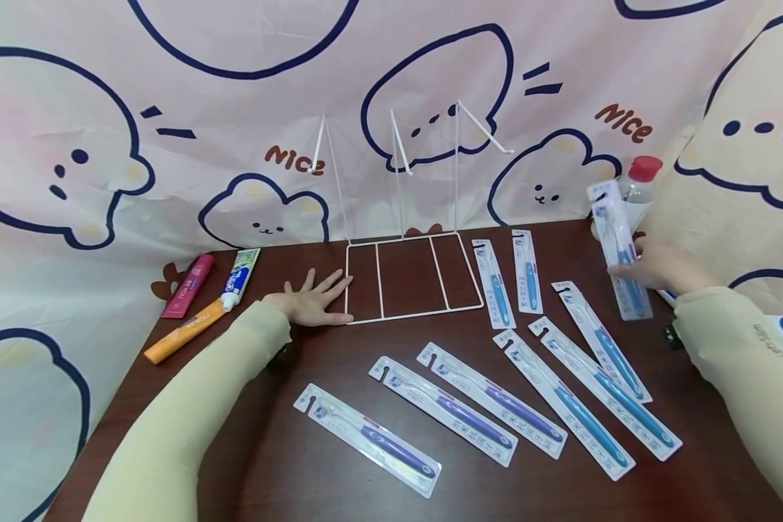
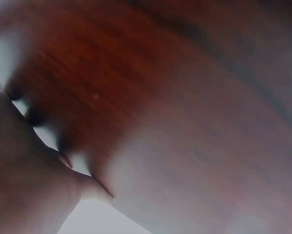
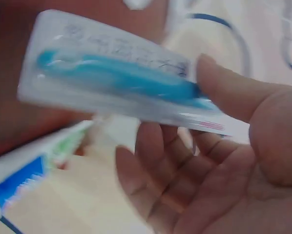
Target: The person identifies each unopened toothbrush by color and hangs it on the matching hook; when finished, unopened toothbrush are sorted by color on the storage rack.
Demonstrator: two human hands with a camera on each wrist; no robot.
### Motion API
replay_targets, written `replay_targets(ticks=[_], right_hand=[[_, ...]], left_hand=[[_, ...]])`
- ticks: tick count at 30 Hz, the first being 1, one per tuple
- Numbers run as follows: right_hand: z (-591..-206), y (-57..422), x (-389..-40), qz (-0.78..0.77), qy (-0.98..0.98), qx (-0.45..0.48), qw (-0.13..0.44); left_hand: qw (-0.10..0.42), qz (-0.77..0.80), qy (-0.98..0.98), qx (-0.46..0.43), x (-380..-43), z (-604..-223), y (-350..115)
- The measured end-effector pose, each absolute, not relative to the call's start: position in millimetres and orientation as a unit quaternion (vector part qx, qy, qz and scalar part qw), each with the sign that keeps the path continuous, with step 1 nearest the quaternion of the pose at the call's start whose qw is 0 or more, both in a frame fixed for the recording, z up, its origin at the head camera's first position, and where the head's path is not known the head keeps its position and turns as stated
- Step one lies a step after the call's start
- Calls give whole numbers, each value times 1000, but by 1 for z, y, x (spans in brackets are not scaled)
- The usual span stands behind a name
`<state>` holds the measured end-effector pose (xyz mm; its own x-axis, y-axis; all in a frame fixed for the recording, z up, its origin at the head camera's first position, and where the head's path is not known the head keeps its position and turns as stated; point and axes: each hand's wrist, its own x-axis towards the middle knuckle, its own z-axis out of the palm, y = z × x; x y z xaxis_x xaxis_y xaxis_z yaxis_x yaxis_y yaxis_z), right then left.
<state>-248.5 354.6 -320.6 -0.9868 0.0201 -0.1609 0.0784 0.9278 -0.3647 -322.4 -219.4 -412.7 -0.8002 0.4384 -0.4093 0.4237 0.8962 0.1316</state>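
My right hand (image 1: pixel 668 264) holds a packaged blue toothbrush (image 1: pixel 610 217) upright at the right side, in front of a red-capped bottle. In the right wrist view the thumb presses on the pack (image 3: pixel 112 80), with the fingers curled behind it. My left hand (image 1: pixel 309 301) lies flat on the table with fingers spread, its fingertips at the left edge of a white wire rack (image 1: pixel 380 283). The rack has three upright hooks, and nothing hangs on them. In the left wrist view, the left hand (image 2: pixel 29 170) shows only partly and is blurred.
Several packaged blue toothbrushes (image 1: pixel 568 406) lie right of the rack and in front of it; three purple ones (image 1: pixel 444 409) lie front centre. Pink (image 1: pixel 189 286), white-green (image 1: pixel 240 275) and orange (image 1: pixel 185 331) tubes lie left. The red-capped bottle (image 1: pixel 638 190) stands at back right.
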Motion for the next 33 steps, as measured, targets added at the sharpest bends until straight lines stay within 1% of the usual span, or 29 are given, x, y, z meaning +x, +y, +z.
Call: replay_targets(ticks=[4, 6, 9, 14, 18, 22, 33], right_hand=[[-303, 333, -232, -217, 976, -15, 19], [-296, 317, -222, -227, 973, -35, 1], [-289, 292, -207, -249, 966, -66, -19], [-282, 251, -196, -305, 946, -106, -24], [-277, 224, -197, -324, 937, -130, -28], [-273, 208, -205, -328, 933, -142, -36], [-277, 197, -236, -342, 932, -120, -14]], left_hand=[[222, 9, 949, 223, -324, -413, -219], [225, 7, 949, 222, -325, -413, -218], [229, 8, 947, 225, -326, -412, -216], [234, 9, 946, 223, -328, -411, -215], [235, 9, 946, 223, -327, -411, -216], [235, 15, 946, 223, -325, -412, -217], [233, 23, 947, 222, -322, -412, -217]])
